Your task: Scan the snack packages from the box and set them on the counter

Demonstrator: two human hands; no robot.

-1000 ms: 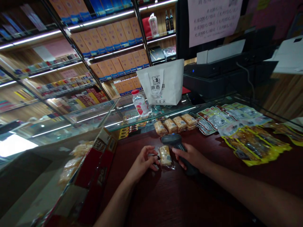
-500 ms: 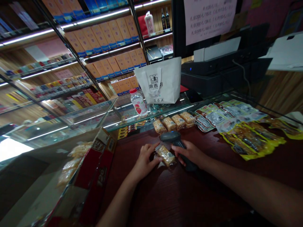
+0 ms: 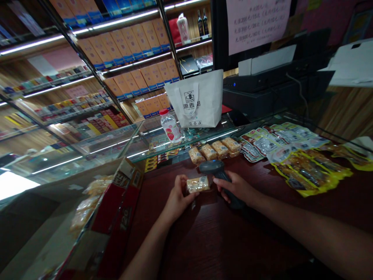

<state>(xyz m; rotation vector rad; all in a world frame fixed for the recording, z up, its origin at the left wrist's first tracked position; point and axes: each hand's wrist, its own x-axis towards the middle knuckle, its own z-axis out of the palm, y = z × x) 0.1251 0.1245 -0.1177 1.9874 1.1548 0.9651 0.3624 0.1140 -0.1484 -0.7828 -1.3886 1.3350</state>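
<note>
My left hand [image 3: 180, 198] is closed on a small clear-wrapped pastry [image 3: 197, 185], thumb below and fingers behind its left end. A label shows on the upper right of its wrapper. My right hand [image 3: 237, 189] grips the handle of a dark barcode scanner [image 3: 214, 167], whose head points left, just above and right of the pastry. Behind the scanner, several similar wrapped pastries [image 3: 219, 149] lie in a row on the dark red counter [image 3: 201, 237].
An open carton [image 3: 116, 210] holding wrapped pastries stands at left. Yellow-edged snack packs [image 3: 311, 171] and flat packets [image 3: 262, 142] lie at right. A white bag [image 3: 201, 103] and a red-capped bottle [image 3: 171, 126] stand on the glass case behind, near a dark machine [image 3: 259, 87].
The pastry has been turned from slanting to nearly level in my left hand, with its label now facing up. The scanner has shifted very slightly right.
</note>
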